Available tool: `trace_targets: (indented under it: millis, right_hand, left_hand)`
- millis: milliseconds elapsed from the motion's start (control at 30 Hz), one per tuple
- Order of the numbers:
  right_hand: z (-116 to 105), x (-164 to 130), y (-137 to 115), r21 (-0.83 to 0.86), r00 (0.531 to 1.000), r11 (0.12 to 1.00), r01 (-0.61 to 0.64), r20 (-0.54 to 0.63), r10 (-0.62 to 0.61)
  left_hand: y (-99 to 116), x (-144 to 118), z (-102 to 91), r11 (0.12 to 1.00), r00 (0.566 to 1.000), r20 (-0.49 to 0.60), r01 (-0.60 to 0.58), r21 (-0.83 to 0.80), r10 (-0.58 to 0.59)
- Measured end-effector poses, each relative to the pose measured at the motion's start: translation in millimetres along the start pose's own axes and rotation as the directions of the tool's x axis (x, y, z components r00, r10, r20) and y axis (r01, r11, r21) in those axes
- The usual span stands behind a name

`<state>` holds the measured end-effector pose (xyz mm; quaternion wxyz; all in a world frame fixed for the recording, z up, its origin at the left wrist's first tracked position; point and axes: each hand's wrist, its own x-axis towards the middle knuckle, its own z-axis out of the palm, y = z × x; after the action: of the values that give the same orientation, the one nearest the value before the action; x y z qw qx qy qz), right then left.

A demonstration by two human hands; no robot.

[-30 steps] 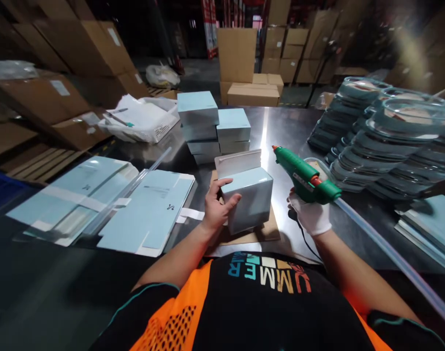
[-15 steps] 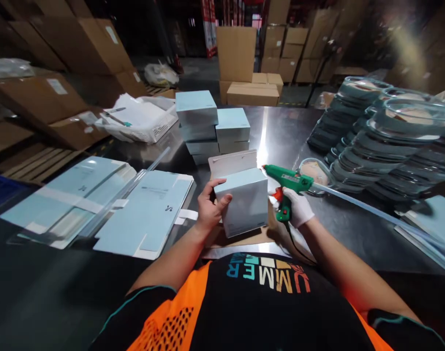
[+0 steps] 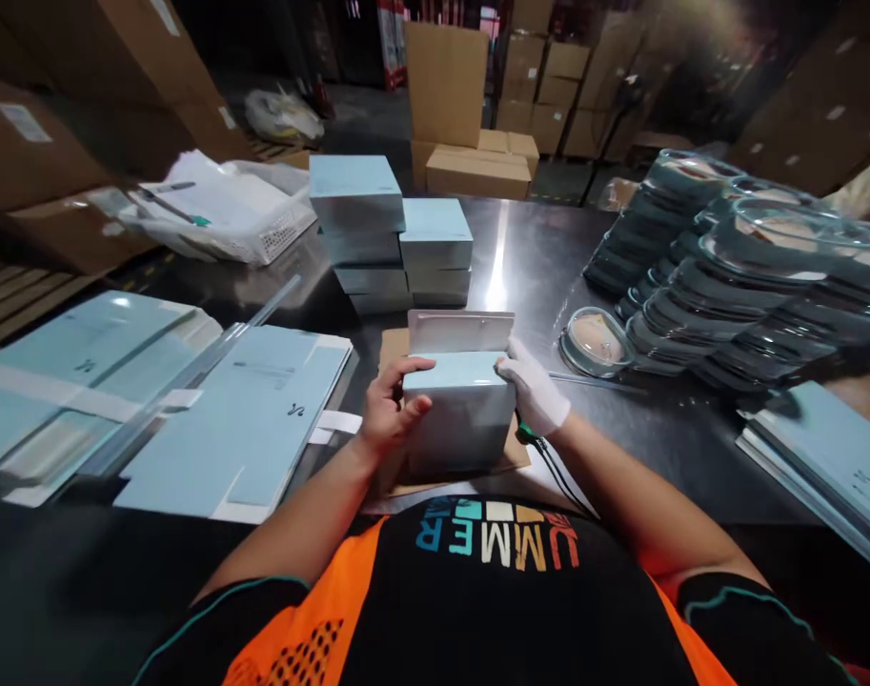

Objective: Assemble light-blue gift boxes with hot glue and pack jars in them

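Observation:
A light-blue cardboard box [image 3: 459,424] stands in front of me with its flap [image 3: 461,333] raised at the far side. My bare left hand [image 3: 390,410] grips its left side, thumb on the near face and fingers at the top edge. Wearing a white glove, my right hand [image 3: 540,389] is closed on the box's top right corner. Under that hand shows a green bit of the glue gun [image 3: 526,433], mostly hidden, with its black cord running towards me. A clear glue stick [image 3: 596,382] lies to the right. Brown cardboard [image 3: 394,351] lies beneath the box.
Finished-looking blue boxes [image 3: 355,214] are stacked behind. Flat blue cartons [image 3: 241,410] lie left, more flat cartons [image 3: 827,438] right. Stacked clear containers [image 3: 749,286] stand at the right, one round container [image 3: 596,341] nearer. A white basket [image 3: 277,233] holds papers at the back left.
My right hand has let go of the glue gun, which now lies on the table, and taken hold of the box's right side. The box has turned squarer to me.

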<state>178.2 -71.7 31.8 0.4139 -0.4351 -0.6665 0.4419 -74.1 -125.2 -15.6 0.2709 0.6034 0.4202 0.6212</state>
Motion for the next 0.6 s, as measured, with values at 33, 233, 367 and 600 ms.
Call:
trace_targets:
  millis: [33,233,367,600]
  right_hand:
    - [5.6,0.8,-5.5,0.004,1.000,1.000,-0.016,0.025,0.016]
    - [-8.4,-9.6,0.3,0.025,0.973,0.982,0.187,0.133,-0.189]
    - [-21.2,-25.0,13.4,-0.068,0.889,0.899,0.433,0.196,-0.413]
    - [-17.6,-34.0,3.7,-0.099,0.856,0.873,0.478,0.276,-0.438]
  left_hand:
    - [-1.4,-0.7,-0.8,1.000,1.000,0.007,-0.001,0.014,0.001]
    - [-8.1,-6.7,-0.4,0.987,0.987,-0.005,-0.163,-0.002,0.163]
    - [-5.4,1.4,0.7,0.961,0.971,-0.077,-0.236,-0.147,0.227]
    - [7.3,16.5,-19.6,0.961,0.914,0.305,-0.277,-0.012,0.267]
